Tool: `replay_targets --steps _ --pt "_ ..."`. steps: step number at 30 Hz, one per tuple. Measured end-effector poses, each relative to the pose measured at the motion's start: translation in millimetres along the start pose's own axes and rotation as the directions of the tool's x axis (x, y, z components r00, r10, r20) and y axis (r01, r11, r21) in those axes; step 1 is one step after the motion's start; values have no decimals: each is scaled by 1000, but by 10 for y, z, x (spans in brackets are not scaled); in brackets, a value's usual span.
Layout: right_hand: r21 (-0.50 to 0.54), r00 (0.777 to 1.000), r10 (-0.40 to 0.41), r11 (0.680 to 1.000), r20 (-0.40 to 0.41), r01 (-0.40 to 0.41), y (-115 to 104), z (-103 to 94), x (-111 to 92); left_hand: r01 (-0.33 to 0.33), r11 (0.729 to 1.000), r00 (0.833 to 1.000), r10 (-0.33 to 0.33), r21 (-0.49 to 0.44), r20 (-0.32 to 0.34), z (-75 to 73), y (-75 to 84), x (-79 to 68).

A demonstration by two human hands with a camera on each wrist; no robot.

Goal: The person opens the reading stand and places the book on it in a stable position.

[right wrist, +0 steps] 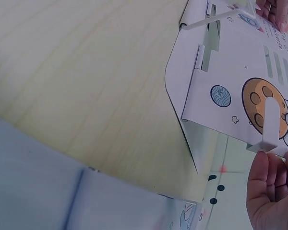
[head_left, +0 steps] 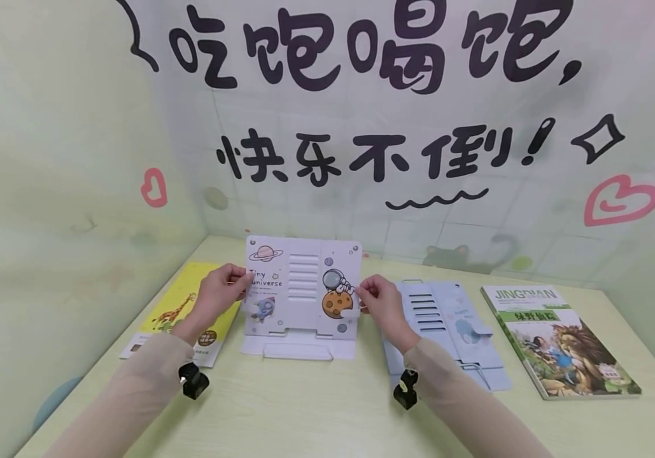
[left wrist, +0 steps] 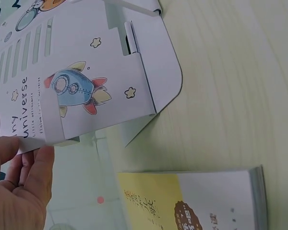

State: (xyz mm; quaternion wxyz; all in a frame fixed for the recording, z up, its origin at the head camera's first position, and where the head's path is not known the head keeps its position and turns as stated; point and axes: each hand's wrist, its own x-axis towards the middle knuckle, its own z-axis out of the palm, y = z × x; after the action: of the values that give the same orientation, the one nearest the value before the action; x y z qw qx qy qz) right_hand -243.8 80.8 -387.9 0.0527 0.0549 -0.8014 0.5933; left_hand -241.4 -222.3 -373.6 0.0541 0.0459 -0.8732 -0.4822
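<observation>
A white metal book stand stands propped up on its base plate, printed with a planet, a rocket, an astronaut and "Tiny universe". My left hand pinches its left side edge between thumb and fingers; in the left wrist view the thumb lies on the printed face, near the rocket. On the opposite edge, my right hand pinches the panel beside the orange moon. A small white page clip sits there, just by the fingertips. At the stand's front, a wire ledge lies low over the base plate.
Behind my left wrist lies a yellow book with a giraffe cover. A pale blue book stand lies folded flat to the right, partly under my right forearm. Farther right is a green and white book. A printed curtain rises behind the table.
</observation>
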Motion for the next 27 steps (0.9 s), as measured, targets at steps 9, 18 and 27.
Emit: replay_targets --steps 9,18,27 --pt "-61 996 84 994 -39 -86 20 25 130 0 1000 1000 0 -23 -14 49 -10 4" --pt "-63 990 131 989 -47 -134 12 28 181 9 1000 1000 -10 -23 -25 63 12 -20" --pt "-19 993 104 994 -54 -105 42 28 205 20 999 999 -22 -40 -29 80 12 -11"
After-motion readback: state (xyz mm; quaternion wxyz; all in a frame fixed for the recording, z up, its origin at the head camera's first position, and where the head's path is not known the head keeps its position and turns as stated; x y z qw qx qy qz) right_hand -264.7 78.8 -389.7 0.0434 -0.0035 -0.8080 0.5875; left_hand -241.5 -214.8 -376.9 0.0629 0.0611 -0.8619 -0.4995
